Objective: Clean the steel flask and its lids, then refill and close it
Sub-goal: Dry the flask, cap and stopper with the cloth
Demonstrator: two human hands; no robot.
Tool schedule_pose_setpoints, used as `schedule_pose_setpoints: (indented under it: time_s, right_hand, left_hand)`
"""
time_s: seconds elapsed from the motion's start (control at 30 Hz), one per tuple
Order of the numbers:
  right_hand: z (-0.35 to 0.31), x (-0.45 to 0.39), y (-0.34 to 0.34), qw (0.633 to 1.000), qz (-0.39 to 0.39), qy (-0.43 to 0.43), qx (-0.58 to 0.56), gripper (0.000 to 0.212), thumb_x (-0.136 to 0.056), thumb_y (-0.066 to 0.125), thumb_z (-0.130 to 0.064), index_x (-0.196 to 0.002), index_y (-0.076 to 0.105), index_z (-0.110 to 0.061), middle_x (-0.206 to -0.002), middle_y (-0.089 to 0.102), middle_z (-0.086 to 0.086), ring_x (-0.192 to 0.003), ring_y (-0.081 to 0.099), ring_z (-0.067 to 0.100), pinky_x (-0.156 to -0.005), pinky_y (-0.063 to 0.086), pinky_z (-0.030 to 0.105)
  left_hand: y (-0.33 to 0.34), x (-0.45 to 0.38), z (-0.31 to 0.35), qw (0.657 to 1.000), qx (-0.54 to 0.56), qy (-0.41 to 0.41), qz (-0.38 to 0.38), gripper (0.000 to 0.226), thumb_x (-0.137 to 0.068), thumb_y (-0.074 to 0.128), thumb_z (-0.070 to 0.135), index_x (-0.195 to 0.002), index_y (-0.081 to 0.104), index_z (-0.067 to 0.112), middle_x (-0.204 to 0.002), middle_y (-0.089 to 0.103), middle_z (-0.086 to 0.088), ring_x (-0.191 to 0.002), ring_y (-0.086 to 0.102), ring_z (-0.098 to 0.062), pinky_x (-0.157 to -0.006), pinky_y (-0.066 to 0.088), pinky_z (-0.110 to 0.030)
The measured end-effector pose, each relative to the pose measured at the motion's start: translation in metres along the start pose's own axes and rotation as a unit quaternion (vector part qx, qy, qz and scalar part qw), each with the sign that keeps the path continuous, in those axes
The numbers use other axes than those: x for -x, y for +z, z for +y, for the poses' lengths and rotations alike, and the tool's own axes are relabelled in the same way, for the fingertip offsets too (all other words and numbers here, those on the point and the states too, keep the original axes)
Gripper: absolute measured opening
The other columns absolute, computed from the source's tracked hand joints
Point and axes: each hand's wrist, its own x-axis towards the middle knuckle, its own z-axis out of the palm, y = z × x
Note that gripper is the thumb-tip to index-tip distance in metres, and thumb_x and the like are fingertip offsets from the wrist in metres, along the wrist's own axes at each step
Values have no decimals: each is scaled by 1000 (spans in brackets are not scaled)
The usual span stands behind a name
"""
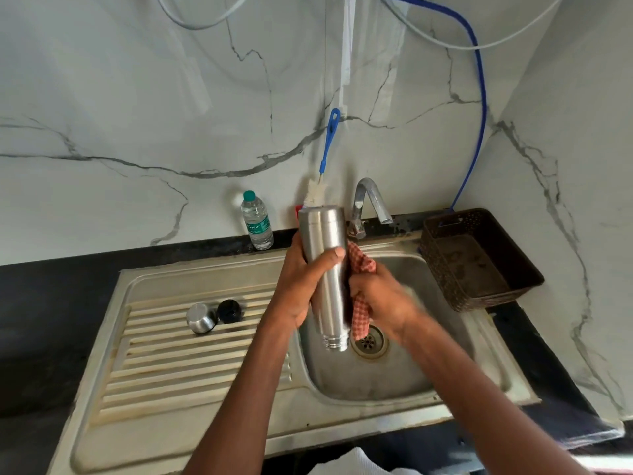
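the steel flask [325,269] is held upside down over the sink [394,378], its threaded mouth low near the drain [370,342]. the left hand [301,286] wraps its fingers around the middle; the right hand [380,296] grips a checked cloth [361,265] against its side. the flask looks stiff, smooth and probably slippery when wet, so the middle is the safe place to hold. the tap [371,200] is just behind, and the two lids [214,315] lie apart on the drainboard, with open room there.
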Motion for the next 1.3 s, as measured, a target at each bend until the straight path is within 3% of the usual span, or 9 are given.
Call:
schedule_pose_setpoints:
  time_s: [0.1,0.3,0.47,0.63,0.77,0.87,1.0,1.13,1.3]
  right_hand:
    - [20,5,8,990,-40,43,-131,52,-63,54,-6,-113,69,-2,-91,72,19,-82,68,32,-74,58,37]
    - [44,5,8,939,-146,103,-293,76,-99,56,-58,-142,54,6,-126,61,30,-107,64,38,-104,48,52]
    - [53,10,15,892,-175,172,-380,104,-87,43,-87,-130,58,7,-92,64,22,-66,70,26,-62,61,36]
    - [65,-2,24,990,76,120,-10,106,-75,36,-100,-127,69,-14,-101,75,8,-89,73,23,-88,59,40]
    - [82,10,39,900,202,-86,376,83,-87,19,-91,-128,57,-30,-102,74,3,-97,70,31,-81,51,41]
    - [78,11,40,860,231,-122,439,72,-94,20,-82,-119,56,-25,-106,74,6,-98,68,36,-70,39,37]
    - [52,-4,32,989,92,102,-45,93,-91,27,-86,-125,70,-11,-108,75,16,-94,73,31,-84,55,37]
    - [49,-4,20,904,-41,228,-361,111,-86,34,-89,-130,59,10,-79,69,22,-58,69,28,-53,59,35]
    - [53,6,28,865,-151,168,-449,95,-93,25,-85,-124,52,0,-82,62,9,-69,62,20,-66,50,32]
  left_hand:
    - [5,-7,7,998,31,-3,52,78,-68,81,46,-135,59,14,-105,75,-9,-91,73,-22,-75,60,-34]
    - [-4,-16,-2,979,169,-33,109,70,-85,78,38,-140,55,2,-119,71,-32,-99,73,-38,-80,62,-43]
    - [-17,-20,-11,976,174,-28,129,85,-75,83,48,-142,53,6,-119,66,-34,-99,68,-39,-87,59,-52]
    - [-12,-13,-13,977,85,38,193,77,-70,83,47,-129,58,5,-101,71,-6,-88,71,-14,-77,59,-32]
    - [0,-12,-15,942,10,42,334,60,-76,85,36,-122,54,13,-103,72,-4,-85,74,-16,-78,63,-43]
    - [-2,-17,-13,910,35,26,411,50,-82,85,27,-117,52,13,-102,72,-5,-85,74,-18,-81,64,-46]
    - [-6,-16,-17,930,120,35,346,46,-80,83,28,-118,59,16,-108,74,-14,-96,75,-31,-87,63,-53]
    - [-14,-16,-20,936,168,48,307,56,-86,82,30,-134,58,16,-123,71,-19,-111,72,-38,-94,61,-56]
    - [-33,-4,-37,946,65,91,305,60,-89,84,17,-137,47,22,-124,67,-15,-111,70,-33,-91,62,-46]
